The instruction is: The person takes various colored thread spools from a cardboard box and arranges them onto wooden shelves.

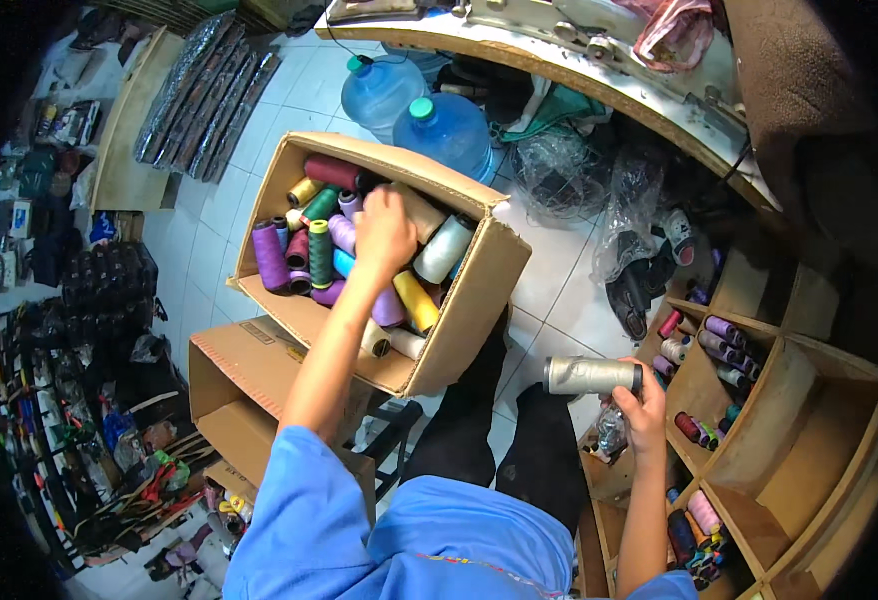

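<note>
My left hand (384, 232) reaches down into an open cardboard box (479, 290) full of thread cones in purple, green, yellow, maroon and cream, and its fingers close around cones near the middle; which cone it grips I cannot tell. A yellow cone (415, 300) and a cream cone (443, 250) lie just right of that hand. My right hand (642, 402) holds a silver-grey thread cone (591, 376) sideways, above the floor between the box and a wooden shelf unit (809, 400).
The wooden shelf unit's compartments hold several small spools (719, 340). Two blue water jugs (449, 135) stand behind the box. A second, lower cardboard box (234, 385) sits at the left. A curved worktable (599, 85) runs along the top; clutter lines the left wall.
</note>
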{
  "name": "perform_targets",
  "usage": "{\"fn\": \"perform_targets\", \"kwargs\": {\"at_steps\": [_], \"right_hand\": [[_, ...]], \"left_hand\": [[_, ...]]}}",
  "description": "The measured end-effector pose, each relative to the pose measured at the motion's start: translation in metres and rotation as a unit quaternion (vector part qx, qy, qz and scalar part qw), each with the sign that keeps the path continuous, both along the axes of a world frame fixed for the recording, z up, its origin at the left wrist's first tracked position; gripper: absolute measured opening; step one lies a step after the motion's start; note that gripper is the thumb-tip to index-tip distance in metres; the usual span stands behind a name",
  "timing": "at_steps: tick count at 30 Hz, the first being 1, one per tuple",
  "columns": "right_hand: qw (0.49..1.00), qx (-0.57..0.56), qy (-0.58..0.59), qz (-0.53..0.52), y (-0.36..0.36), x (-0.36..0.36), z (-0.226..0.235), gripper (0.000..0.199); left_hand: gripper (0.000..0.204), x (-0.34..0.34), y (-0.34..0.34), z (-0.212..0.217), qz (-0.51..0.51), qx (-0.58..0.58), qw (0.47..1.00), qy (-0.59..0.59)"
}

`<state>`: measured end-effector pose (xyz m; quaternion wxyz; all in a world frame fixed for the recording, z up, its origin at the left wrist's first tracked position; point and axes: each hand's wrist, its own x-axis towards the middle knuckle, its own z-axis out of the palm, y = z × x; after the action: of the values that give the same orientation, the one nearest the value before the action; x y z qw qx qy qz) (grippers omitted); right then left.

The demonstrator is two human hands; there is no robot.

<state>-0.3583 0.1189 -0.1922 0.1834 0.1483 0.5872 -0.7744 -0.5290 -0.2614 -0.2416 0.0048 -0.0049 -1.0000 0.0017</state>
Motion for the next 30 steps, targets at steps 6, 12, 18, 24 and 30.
{"fn": "perform_targets", "kwargs": {"at_steps": [6, 12, 18, 24, 30], "right_hand": [[1.000, 0.011, -0.020, -0.015, 0.003, 0.011, 0.003, 0.041], [0.998, 0.038, -0.032, -0.040, 0.018, 0.019, -0.017, 0.037], [0.967, 0.113, -0.079, -0.216, 0.059, 0.045, -0.060, 0.030], [0.859, 0.358, -0.127, -0.344, 0.169, 0.091, -0.145, 0.024], [0.770, 0.451, -0.121, -0.433, 0.291, 0.100, -0.241, 0.024]], "left_hand": [[0.053, -0.022, -0.026, -0.006, 0.075, 0.128, 0.987, -0.054], [0.051, 0.004, -0.033, 0.029, 0.061, 0.150, 0.987, -0.020], [0.055, 0.075, 0.076, 0.181, 0.073, 0.394, 0.903, 0.153], [0.067, 0.123, 0.246, 0.054, -0.164, 0.582, 0.795, -0.046], [0.071, 0.150, 0.368, -0.080, -0.373, 0.510, 0.716, -0.297]]}}
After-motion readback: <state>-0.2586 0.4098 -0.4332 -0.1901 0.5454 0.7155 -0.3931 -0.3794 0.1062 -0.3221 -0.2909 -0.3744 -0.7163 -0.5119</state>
